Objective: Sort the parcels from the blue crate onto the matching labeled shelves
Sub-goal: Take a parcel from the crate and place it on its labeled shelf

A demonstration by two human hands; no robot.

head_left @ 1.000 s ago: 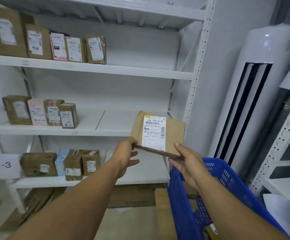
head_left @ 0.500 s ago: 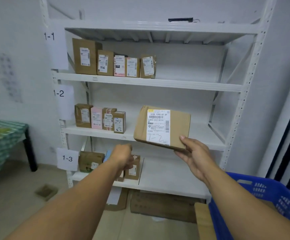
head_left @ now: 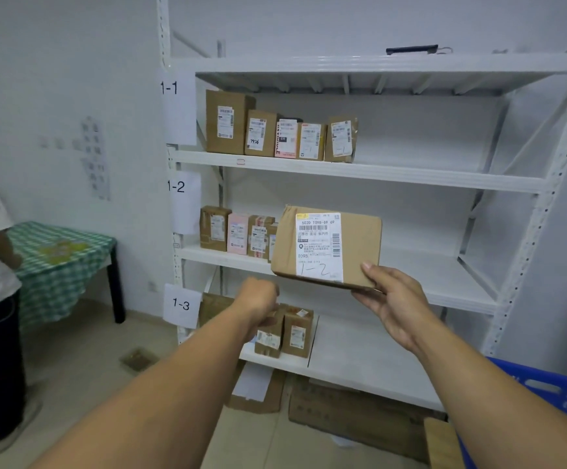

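Parcel (head_left: 359, 247) marked 1-2 held level in front of the middle shelf (head_left: 444, 279).
The right hand (head_left: 397, 306) pinches its lower right corner, thumb on the face and fingers beneath. Its long side runs along the shelf, with bare board beyond. The left hand (head_left: 258, 299) is lower, fingers curled on nothing.

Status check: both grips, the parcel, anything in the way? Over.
Right grip holds parcel marked 1-2, lifted before shelf 1-2. Left grip fisted, empty. Boxes sit at shelf's left end; nothing blocking.
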